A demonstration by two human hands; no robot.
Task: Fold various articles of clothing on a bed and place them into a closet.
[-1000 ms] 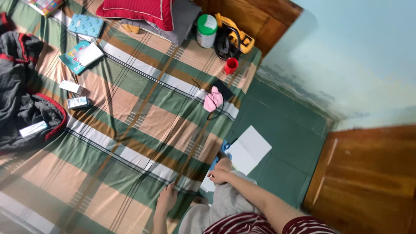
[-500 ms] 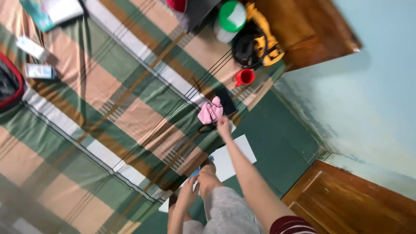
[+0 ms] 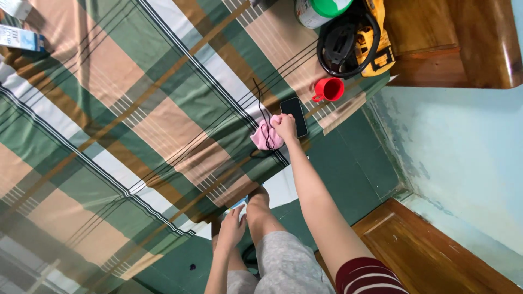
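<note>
My right hand reaches out across the plaid bedsheet and closes on a small pink cloth pouch with a black cord. A black phone lies right beside that hand. My left hand rests low near my bare knee, its fingers over a blue object at the sheet's edge. A white sheet of paper lies partly hidden behind my right forearm.
A red cup stands past the phone. Behind it are a yellow and black power tool and a white can with a green lid. Small boxes lie top left. A wooden headboard and door flank the pale wall.
My right hand went from my knee out to the pink pouch and closed on it. The left hand shifted beside my knee. The camera view swung toward the bed's corner.
</note>
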